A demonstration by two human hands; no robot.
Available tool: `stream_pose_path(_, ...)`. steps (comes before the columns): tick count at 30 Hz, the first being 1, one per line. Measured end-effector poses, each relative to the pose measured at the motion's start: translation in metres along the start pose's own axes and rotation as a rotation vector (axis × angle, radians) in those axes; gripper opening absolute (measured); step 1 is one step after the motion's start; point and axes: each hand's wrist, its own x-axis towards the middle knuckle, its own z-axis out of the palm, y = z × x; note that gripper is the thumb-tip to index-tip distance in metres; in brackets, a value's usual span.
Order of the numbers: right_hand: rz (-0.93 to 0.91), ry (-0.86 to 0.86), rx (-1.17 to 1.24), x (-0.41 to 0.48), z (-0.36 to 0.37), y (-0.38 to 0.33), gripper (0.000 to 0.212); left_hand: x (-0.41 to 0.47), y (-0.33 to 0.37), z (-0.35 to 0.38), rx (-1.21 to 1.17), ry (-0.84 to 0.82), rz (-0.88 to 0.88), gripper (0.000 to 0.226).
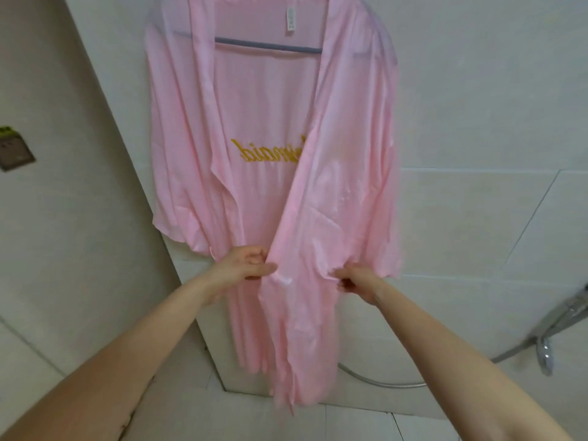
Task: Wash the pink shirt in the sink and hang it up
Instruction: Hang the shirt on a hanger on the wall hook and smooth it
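Pink shirt [334, 148]: hangs open-fronted on a grey hanger [267, 45], high on the tiled wall [477, 90] at centre view. The hem drops to near the floor tiles.
Lettering [267, 151]: yellow embroidery on the inner back, reads mirrored. Its right end is covered by the right front panel.
Neck label [290, 20]: white, at the collar, above the hanger bar.
Progress (judged): the shirt is on the hanger, so the hanging step looks essentially done. No sink is in view, so washing cannot be checked; shiny patches on the right panel may be damp. What seems left is straightening the front panel, then letting go.
Left hand [251, 262]: at the left edge of the right front panel, below the lettering. The fingers are curled and the thumb reaches onto the cloth, pinching the edge.
Right hand [353, 281]: slightly lower, to the right on the same panel. The fingers are clenched into a bunch of fabric, which puckers there.
Arms: both forearms are bare and stretch forward and up from the near corners, converging on the panel.
Shower head [544, 351]: low right, with its hose looping behind the hem.
Switch plate [16, 151]: far left, on the side wall.
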Motion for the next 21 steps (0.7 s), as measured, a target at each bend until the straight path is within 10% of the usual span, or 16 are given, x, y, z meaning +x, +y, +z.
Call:
stream_pose_path(5, -0.215, 0.435, -0.284, -0.009, -0.038, 0.005, 0.020, 0.007, -0.005, -0.029, 0.809, 0.754, 0.096, 0.023)
stream_pose_path(10, -0.057, -0.006, -0.435, -0.035, -0.051, -0.009, 0.019, 0.007, -0.001, -0.024, 0.323, 0.049, -0.020, 0.023)
stream_pose_path(13, -0.287, 0.520, -0.445, -0.033, -0.064, -0.004, 0.018, 0.015, -0.003, -0.027, 0.669, 0.508, 0.057, 0.026)
stream_pose_path(14, -0.261, 0.466, -0.499, -0.040, -0.065, -0.006, 0.019, 0.012, -0.001, -0.027, 0.664, 0.548, 0.063, 0.024)
stream_pose_path(18, 0.080, -0.271, -0.618, -0.071, -0.073, -0.013, 0.025, -0.002, 0.010, -0.020, 0.388, -0.135, -0.031, 0.014)
stream_pose_path(21, -0.167, 0.229, -0.488, -0.064, -0.082, -0.013, 0.015, 0.012, 0.004, -0.028, 0.734, 0.376, 0.027, 0.029)
